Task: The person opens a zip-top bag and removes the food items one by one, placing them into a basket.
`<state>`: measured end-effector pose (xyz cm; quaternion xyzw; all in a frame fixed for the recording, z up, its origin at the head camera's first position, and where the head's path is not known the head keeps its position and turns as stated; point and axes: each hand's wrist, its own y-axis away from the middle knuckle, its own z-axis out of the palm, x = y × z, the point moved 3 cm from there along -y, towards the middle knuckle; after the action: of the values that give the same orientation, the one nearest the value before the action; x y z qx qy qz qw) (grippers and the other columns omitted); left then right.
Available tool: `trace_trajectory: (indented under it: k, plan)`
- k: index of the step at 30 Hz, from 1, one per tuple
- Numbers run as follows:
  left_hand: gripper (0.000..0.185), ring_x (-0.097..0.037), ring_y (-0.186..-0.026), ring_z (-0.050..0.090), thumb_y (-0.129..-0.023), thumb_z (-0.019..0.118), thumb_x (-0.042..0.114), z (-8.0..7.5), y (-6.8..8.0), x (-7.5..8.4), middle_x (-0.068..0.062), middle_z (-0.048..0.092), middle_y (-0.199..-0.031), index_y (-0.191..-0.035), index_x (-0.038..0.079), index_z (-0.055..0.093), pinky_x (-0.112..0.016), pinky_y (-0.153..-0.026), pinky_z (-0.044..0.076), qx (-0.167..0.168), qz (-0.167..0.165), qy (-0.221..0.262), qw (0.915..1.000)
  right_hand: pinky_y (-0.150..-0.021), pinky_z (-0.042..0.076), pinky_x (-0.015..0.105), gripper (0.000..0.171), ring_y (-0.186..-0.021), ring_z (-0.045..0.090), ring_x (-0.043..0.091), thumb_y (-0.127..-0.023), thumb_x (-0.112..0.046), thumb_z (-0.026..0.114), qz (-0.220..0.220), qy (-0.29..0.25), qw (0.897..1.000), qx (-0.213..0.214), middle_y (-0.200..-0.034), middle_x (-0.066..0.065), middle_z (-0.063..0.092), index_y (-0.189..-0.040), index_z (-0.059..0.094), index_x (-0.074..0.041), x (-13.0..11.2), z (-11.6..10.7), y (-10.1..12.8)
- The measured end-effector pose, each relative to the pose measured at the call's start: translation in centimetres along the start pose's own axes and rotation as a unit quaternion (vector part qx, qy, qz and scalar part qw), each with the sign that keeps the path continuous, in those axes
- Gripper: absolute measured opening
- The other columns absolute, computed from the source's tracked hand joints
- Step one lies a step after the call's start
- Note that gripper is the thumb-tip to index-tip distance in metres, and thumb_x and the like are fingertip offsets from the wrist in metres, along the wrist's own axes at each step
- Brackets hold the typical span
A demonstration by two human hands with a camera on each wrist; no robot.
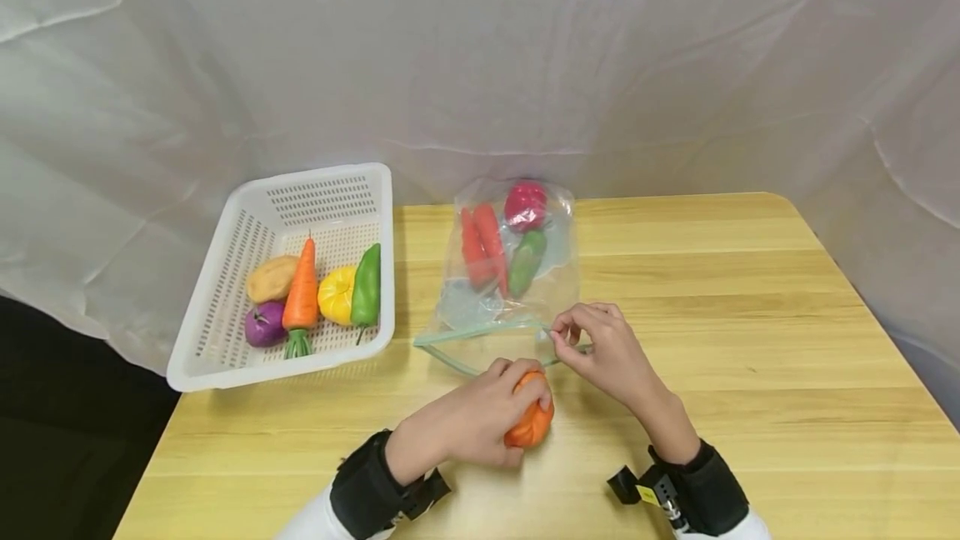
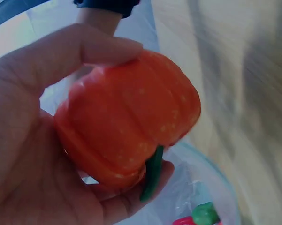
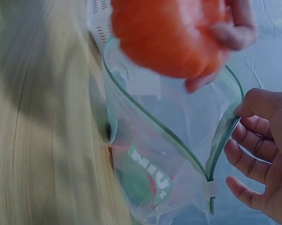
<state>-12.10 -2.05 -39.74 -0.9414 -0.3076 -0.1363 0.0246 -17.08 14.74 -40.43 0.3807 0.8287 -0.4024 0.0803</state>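
My left hand grips an orange bell pepper just in front of the zip bag's mouth; its green stem shows in the left wrist view. The clear zip bag lies on the table with its green-edged mouth gaping toward me. Thumb and fingers of my right hand pinch the mouth's rim near its right end, beside the white slider. Inside the bag are two long reddish vegetables, a dark pink-red round vegetable and a green cucumber-like one.
A white plastic basket stands left of the bag. It holds a potato, a purple round vegetable, a carrot, a yellow pumpkin-like vegetable and a green pepper. A pale curtain hangs behind the wooden table.
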Motion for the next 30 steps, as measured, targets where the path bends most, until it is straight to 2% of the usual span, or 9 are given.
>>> trace_trajectory:
  k: [2,5,9,15,23,30]
  plan:
    - [0.054,-0.023,-0.107,0.049,-0.066,0.075,0.025,-0.4,0.3,0.1,-0.008,0.044,-0.129,-0.111,0.018,0.046,-0.029,-0.092,0.045,0.014,0.015,0.005,0.9998,-0.076,0.041,0.033,0.013,-0.064,0.05,0.005,-0.073,-0.004,0.069,0.002,-0.001,1.0,-0.001,-0.067,-0.007,0.058,-0.077,0.06,-0.013,0.0,0.0,0.0]
    - [0.053,-0.023,-0.11,0.047,-0.067,0.074,0.024,-1.0,0.6,0.1,-0.008,0.042,-0.131,-0.112,0.018,0.046,-0.028,-0.092,0.045,0.024,0.018,0.021,0.9993,-0.076,0.042,0.033,0.013,-0.063,0.049,0.005,-0.073,-0.004,0.069,0.005,0.0,1.0,-0.002,-0.067,-0.007,0.058,-0.076,0.06,-0.013,0.1,0.0,0.1]
    - [0.052,-0.024,-0.117,0.045,-0.07,0.073,0.023,-1.9,1.2,-0.2,-0.008,0.04,-0.135,-0.113,0.018,0.045,-0.029,-0.092,0.047,0.038,0.007,0.038,0.9985,-0.076,0.041,0.033,0.013,-0.063,0.049,0.005,-0.073,-0.004,0.069,0.005,0.001,1.0,-0.001,-0.067,-0.007,0.059,-0.076,0.06,-0.013,0.2,0.0,0.1]
    - [0.052,-0.029,-0.121,0.045,-0.069,0.074,0.021,-3.3,2.4,-1.3,-0.012,0.04,-0.137,-0.111,0.017,0.045,-0.036,-0.089,0.051,0.098,-0.024,0.042,0.994,-0.075,0.041,0.033,0.013,-0.063,0.049,0.005,-0.072,-0.004,0.069,0.003,0.002,1.0,0.002,-0.067,-0.008,0.058,-0.076,0.06,-0.014,0.4,0.0,0.1]
    - [0.052,-0.034,-0.122,0.041,-0.063,0.076,0.014,-4.8,4.4,-3.3,-0.014,0.039,-0.136,-0.106,0.015,0.047,-0.044,-0.089,0.05,0.175,-0.089,0.089,0.9766,-0.076,0.041,0.034,0.013,-0.064,0.049,0.005,-0.073,-0.005,0.068,0.001,0.002,1.0,-0.002,-0.067,-0.008,0.057,-0.077,0.06,-0.014,0.4,0.2,0.1]
    - [0.053,-0.038,-0.123,0.041,-0.061,0.078,0.012,-5.5,6.3,-6.0,-0.017,0.04,-0.136,-0.104,0.012,0.047,-0.053,-0.091,0.047,0.229,-0.148,0.079,0.959,-0.075,0.041,0.033,0.013,-0.064,0.049,0.005,-0.073,-0.005,0.068,0.004,0.003,1.0,-0.004,-0.067,-0.008,0.058,-0.077,0.06,-0.015,0.3,0.2,0.2]
